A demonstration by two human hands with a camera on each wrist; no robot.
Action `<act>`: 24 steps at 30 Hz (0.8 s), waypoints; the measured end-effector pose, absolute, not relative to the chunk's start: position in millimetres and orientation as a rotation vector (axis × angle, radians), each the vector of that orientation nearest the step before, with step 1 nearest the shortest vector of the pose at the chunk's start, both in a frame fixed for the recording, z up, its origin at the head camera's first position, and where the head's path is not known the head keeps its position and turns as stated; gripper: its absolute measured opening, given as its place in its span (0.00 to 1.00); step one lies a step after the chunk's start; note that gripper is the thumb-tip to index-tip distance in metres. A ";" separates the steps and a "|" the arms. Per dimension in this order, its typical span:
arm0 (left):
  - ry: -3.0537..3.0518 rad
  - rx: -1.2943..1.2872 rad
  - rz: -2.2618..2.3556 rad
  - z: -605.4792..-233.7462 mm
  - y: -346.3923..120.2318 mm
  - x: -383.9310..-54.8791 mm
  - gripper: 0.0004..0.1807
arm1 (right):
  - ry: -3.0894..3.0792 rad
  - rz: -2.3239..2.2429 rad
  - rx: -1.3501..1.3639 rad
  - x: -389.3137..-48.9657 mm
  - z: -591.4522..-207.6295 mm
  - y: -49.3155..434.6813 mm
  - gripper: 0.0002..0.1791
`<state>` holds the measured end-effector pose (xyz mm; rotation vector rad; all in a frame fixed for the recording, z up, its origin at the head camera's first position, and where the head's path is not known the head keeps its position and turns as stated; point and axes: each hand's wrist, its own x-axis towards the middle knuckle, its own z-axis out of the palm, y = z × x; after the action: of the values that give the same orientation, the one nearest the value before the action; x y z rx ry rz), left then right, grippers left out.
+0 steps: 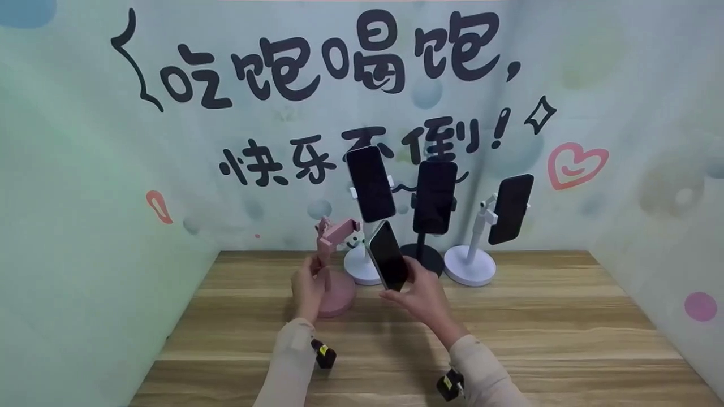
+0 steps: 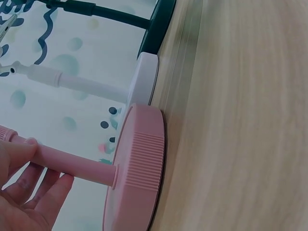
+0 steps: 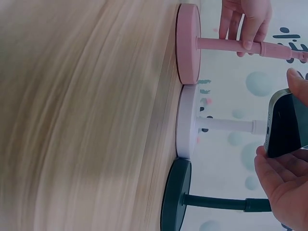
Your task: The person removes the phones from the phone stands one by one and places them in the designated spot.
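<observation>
I've got the left hand (image 1: 308, 289) gripping the pink stand (image 1: 339, 291), lower centre of frame, right hand (image 1: 424, 295) holding a phone (image 1: 388, 257)

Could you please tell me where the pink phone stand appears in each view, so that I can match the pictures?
Head: the pink phone stand is just left of centre.
Left wrist: pink phone stand sideways at lower left, base cut by the bottom edge.
Right wrist: pink phone stand sideways at upper right.
Shared landmark: the left hand gripping its pole.
</observation>
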<state>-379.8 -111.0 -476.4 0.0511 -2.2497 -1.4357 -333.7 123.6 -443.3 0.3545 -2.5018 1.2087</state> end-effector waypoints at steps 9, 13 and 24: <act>-2.249 0.071 -1.417 -474.0 -114.0 -382.7 0.10 | -2.524 1.169 0.314 -333.5 -445.2 133.9 0.47; -2.240 0.097 -1.410 -472.3 -115.8 -384.4 0.10 | -2.533 1.193 0.307 -334.1 -446.9 138.6 0.47; -2.223 0.095 -1.389 -470.7 -124.2 -391.6 0.10 | -2.525 1.203 0.298 -333.0 -450.2 154.4 0.46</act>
<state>-391.6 -124.2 -470.7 0.0950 -2.2234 -1.3891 -333.0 154.4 -450.2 0.2981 -2.5252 1.2027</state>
